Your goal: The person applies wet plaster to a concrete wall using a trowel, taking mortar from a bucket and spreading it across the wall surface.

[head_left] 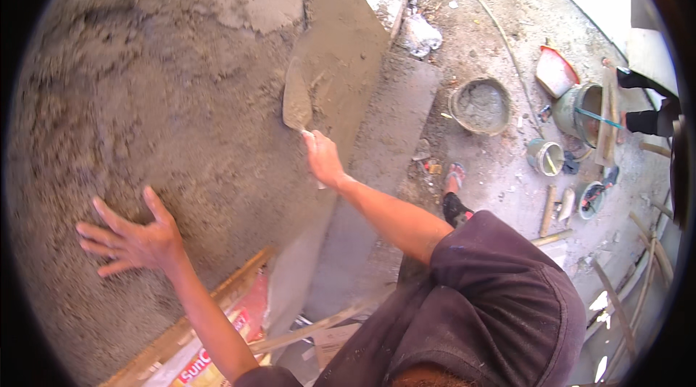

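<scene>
Rough grey cement render covers the wall (130,97) that fills the left half of the view, its surface grainy and pitted, with a smoother, wetter band running down the corner edge. Against that smooth band lies the flat, mortar-coated steel trowel with a pointed blade (296,97), its blade pressed to the plaster just above the right hand (323,161), which is closed around the trowel's handle. The left hand (134,238) rests flat on the coarse render lower down, fingers spread wide, holding nothing.

Below the left forearm runs a slanted wooden batten (217,300), and beside it lies a red and white printed paper sack (210,354). The person's dark, dusty shirt (478,307) fills the lower middle.

Farther right, on the dusty concrete ground (500,169), sits a round shallow pan caked with grey mortar (479,105). Near it stand a grey-green bucket (578,111) with a wooden plank (607,118) across it, a small white pot (545,156), and a tilted red-rimmed white container (556,72). A crumpled pale plastic bag (420,33) lies by the step, and thin wooden sticks (638,278) are scattered at the lower right.
</scene>
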### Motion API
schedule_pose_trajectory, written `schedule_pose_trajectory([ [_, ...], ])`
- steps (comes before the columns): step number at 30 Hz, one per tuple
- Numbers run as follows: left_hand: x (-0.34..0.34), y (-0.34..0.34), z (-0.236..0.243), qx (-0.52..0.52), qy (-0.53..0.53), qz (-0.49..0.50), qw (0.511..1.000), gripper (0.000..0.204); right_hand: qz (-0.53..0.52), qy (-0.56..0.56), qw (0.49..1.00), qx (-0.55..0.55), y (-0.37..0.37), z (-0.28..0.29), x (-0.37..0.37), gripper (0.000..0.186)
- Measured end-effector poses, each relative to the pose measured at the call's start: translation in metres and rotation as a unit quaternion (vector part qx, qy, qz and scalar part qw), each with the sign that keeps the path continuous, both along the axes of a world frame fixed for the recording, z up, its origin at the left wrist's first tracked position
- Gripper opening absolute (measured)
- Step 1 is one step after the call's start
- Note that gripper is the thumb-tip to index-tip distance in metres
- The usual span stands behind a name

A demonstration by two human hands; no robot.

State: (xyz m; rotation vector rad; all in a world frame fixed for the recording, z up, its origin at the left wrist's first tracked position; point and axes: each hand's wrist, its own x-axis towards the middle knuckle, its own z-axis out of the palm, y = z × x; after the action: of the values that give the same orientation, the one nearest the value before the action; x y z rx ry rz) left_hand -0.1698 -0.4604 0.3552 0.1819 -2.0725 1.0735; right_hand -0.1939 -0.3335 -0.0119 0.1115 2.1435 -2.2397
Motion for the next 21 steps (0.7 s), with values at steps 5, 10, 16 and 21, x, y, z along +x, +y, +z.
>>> schedule_pose_trajectory([
  [5,0.017,-0.021,-0.003,-0.005,0.024,-0.03,0.999,0.081,0.104,-0.066,0.926,0.357,0.183,0.031,0.038,0.031],
  [10,0.005,-0.032,0.009,-0.011,0.037,-0.052,0.998,0.071,-0.004,0.046,0.887,0.459,0.367,0.008,0.007,0.033],
  [16,0.006,-0.045,-0.004,-0.033,0.027,-0.007,0.999,0.071,0.099,-0.013,0.861,0.499,0.417,-0.022,-0.014,0.037],
  [21,0.003,-0.03,-0.003,-0.087,0.033,-0.006,0.996,0.082,0.029,-0.186,0.972,0.14,0.294,-0.159,-0.043,0.035],
])
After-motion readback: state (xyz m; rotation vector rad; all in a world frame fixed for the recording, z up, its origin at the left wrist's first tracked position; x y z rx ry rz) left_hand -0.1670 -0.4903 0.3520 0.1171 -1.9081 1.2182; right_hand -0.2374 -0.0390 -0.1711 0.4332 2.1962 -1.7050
